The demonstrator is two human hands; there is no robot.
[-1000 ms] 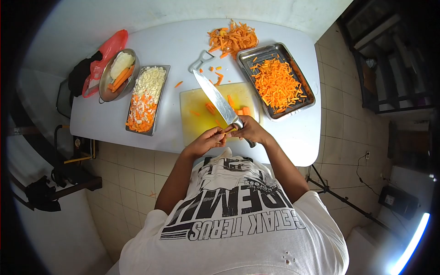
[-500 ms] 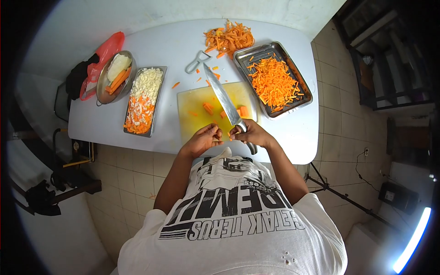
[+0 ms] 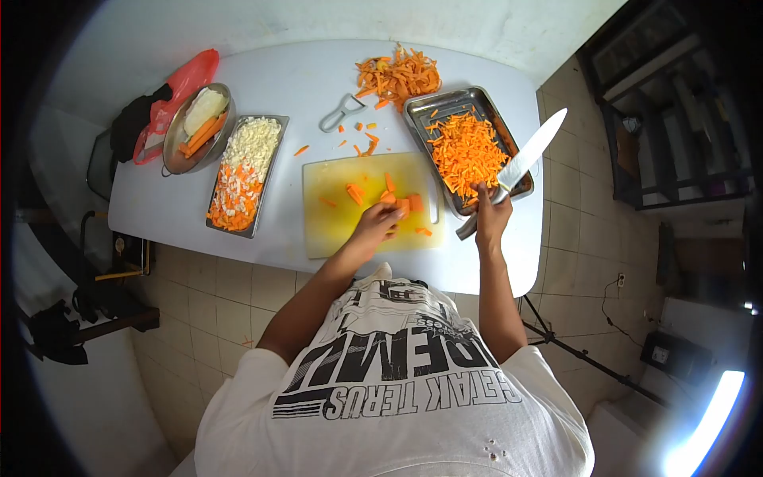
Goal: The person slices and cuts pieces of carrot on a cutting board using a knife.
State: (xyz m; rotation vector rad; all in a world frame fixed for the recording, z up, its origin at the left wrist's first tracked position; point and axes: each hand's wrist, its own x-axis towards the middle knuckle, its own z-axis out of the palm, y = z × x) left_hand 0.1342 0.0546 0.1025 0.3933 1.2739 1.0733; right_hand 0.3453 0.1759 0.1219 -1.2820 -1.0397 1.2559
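My right hand (image 3: 492,219) is closed round the handle of a large kitchen knife (image 3: 531,151), whose blade points up and away over the metal tray's right side. Its fingertips are at the near edge of the cut carrot sticks (image 3: 469,155) in that tray. Over the yellow-stained cutting board (image 3: 326,230), my left hand (image 3: 378,226) has its fingers closed at a carrot chunk (image 3: 404,207). Another chunk (image 3: 415,202) lies just right of it. A few carrot pieces (image 3: 354,193) lie further left on the board.
A heap of carrot peelings (image 3: 401,75) and a peeler (image 3: 342,114) lie at the back. On the left stand a long tray (image 3: 276,159) of chopped white and orange vegetables and a metal bowl (image 3: 171,155) with whole carrots. A red plastic bag (image 3: 195,75) is behind the bowl.
My right hand has moved right to the tray with the knife, whose blade now tilts rightward. My left hand has shifted up and right to the carrot chunks on the board.
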